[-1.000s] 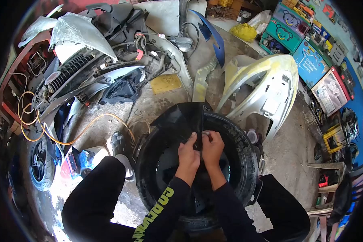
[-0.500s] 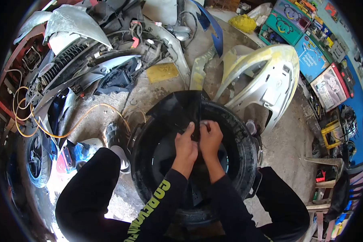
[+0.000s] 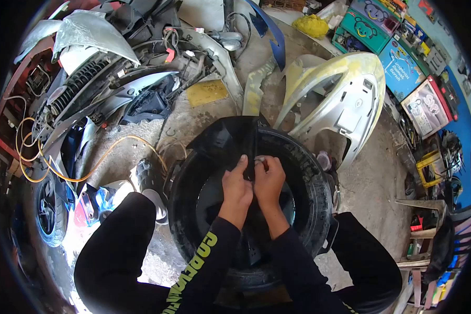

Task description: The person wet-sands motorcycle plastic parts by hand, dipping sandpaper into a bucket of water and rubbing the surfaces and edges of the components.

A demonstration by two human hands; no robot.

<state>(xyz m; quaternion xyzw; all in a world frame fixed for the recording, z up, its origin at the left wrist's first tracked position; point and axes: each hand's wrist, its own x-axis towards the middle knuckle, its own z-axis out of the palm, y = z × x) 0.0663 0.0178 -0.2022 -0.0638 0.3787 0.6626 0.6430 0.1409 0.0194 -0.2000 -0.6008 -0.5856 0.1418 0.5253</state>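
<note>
A large black tub (image 3: 311,209) with side handles stands between my knees. Across it lies a dark, glossy panel (image 3: 225,137), its wide upper end over the far rim. My left hand (image 3: 237,188) is closed on the panel's edge, thumb up. Right beside it, my right hand (image 3: 269,180) is closed with its fingers bent against the same edge; any small item in its fingertips is too small to make out. Below my hands the tub's dark inside shows a reflective surface.
A silver and yellow fairing (image 3: 350,104) lies beyond the tub at the right. Motorcycle parts (image 3: 89,78) and an orange hose (image 3: 107,154) fill the left. A wheel (image 3: 49,209) stands far left. Boxes (image 3: 400,68) line the right wall.
The view has shifted, so the tub and floor parts sit slightly further left and higher. Both hands stay at the panel's edge, with only slight finger movement.
</note>
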